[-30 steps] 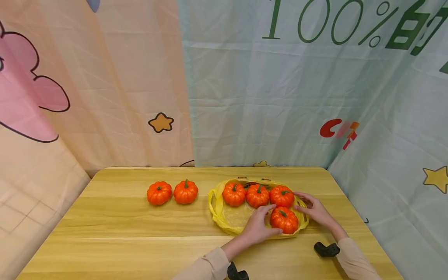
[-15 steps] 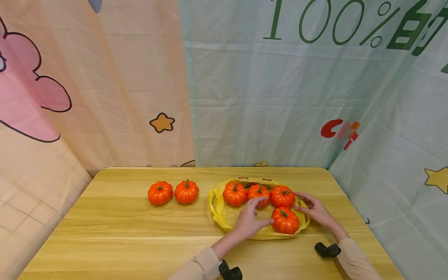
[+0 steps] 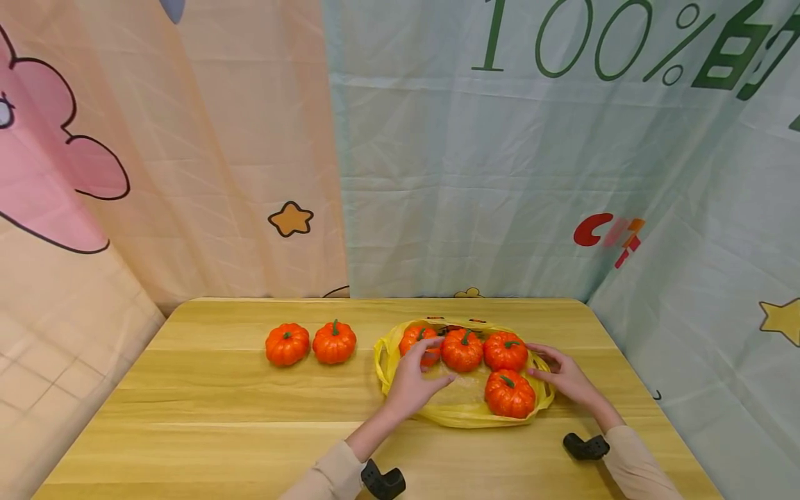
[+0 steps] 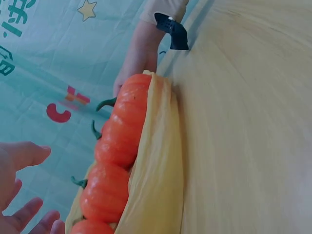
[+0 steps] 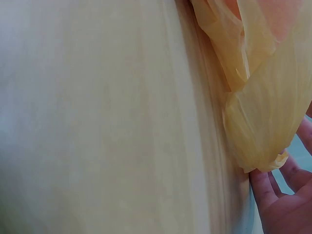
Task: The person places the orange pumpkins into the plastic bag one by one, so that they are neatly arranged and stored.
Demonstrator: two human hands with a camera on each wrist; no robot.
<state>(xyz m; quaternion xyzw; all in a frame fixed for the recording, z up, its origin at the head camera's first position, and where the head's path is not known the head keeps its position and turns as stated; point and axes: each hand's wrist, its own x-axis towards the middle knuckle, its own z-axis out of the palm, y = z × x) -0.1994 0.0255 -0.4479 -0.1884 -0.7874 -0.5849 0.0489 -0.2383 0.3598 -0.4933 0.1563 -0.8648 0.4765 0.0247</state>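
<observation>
A yellow plastic bag (image 3: pixel 459 419) lies spread open on the table with several small orange pumpkins in it. Its back row has a left pumpkin (image 3: pixel 409 338), a middle pumpkin (image 3: pixel 462 352) and a right pumpkin (image 3: pixel 505 353); a front pumpkin (image 3: pixel 509 396) sits at the right. My left hand (image 3: pixel 409 382) hovers over the bag's left part, thumb and fingers apart with nothing between them, partly hiding the left pumpkin. At the bag's right rim, my right hand (image 3: pixel 567 378) touches the plastic with spread fingers, also seen beneath the bag's end in the right wrist view.
Two more pumpkins, a left one (image 3: pixel 287 344) and a right one (image 3: pixel 334 342), stand on the wooden table (image 3: pixel 206 410) left of the bag. Printed curtains (image 3: pixel 437 180) hang behind the table. Each wrist wears a black device (image 3: pixel 586 446).
My left hand has let go of the front pumpkin and moved left across the bag, past the middle pumpkin. The right hand stays at the rim.
</observation>
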